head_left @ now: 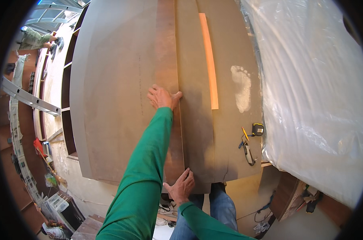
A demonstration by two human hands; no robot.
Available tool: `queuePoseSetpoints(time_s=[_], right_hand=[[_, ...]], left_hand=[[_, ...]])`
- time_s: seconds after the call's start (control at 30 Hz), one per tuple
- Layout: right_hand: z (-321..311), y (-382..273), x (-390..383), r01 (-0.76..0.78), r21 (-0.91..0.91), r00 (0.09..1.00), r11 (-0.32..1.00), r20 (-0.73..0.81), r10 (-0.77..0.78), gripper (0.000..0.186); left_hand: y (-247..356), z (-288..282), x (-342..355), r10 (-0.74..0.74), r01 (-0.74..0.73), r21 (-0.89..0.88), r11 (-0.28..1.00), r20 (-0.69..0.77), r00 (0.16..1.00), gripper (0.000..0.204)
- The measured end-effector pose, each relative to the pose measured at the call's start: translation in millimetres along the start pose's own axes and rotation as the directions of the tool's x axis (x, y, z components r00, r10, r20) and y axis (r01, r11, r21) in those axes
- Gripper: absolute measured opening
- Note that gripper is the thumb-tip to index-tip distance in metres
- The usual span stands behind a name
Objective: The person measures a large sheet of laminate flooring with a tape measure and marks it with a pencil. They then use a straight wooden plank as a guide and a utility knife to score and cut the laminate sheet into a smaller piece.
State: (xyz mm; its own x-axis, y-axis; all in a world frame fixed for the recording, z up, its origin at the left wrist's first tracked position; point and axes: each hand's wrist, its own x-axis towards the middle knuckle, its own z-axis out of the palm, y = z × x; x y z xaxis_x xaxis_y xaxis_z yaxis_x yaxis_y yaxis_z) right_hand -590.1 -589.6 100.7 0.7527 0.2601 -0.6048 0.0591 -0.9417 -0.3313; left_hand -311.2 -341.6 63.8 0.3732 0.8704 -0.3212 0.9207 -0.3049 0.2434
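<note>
Large brown sheets [117, 80] lie overlapped on the work surface, with a darker reddish-brown strip [167, 48] along one long edge. My left hand [161, 97] rests on this strip midway along, fingers spread and the thumb at its right edge. Nearer to me, my right hand [182, 186] lies on the near end of the strip, thumb spread to the left and fingertips at the same edge. Neither hand holds a loose tool. An orange-toned wooden strip [208, 60] lies to the right, on the lower sheet.
A tape measure [258, 129], a yellow pencil [245, 133] and a utility knife [249, 155] lie at the right. Beyond them, clear plastic sheeting [309, 88] covers something large. A ladder [31, 98] and another person's legs [37, 39] are at the left.
</note>
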Motion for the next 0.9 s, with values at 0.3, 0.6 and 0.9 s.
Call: queuePoseSetpoints(time_s=[0.3, 0.6, 0.9], right_hand=[[6.4, 1.9, 1.6, -0.003, -0.020, 1.000, 1.000, -0.028, 0.002, 0.128], [9.2, 3.5, 1.8, -0.012, 0.006, 1.000, 1.000, -0.009, 0.012, 0.129], [7.7, 3.2, 2.1, -0.008, 0.003, 1.000, 1.000, -0.006, 0.008, 0.127]], left_hand=[[4.3, -0.9, -1.6, 0.016, -0.016, 0.036, 0.999, 0.021, 1.000, 0.098], [4.0, 7.5, -2.2, 0.027, -0.027, 0.049, 0.998, -0.013, 1.000, 0.098], [5.1, 6.7, -2.5, 0.034, -0.034, 0.051, 0.998, -0.002, 0.999, 0.099]])
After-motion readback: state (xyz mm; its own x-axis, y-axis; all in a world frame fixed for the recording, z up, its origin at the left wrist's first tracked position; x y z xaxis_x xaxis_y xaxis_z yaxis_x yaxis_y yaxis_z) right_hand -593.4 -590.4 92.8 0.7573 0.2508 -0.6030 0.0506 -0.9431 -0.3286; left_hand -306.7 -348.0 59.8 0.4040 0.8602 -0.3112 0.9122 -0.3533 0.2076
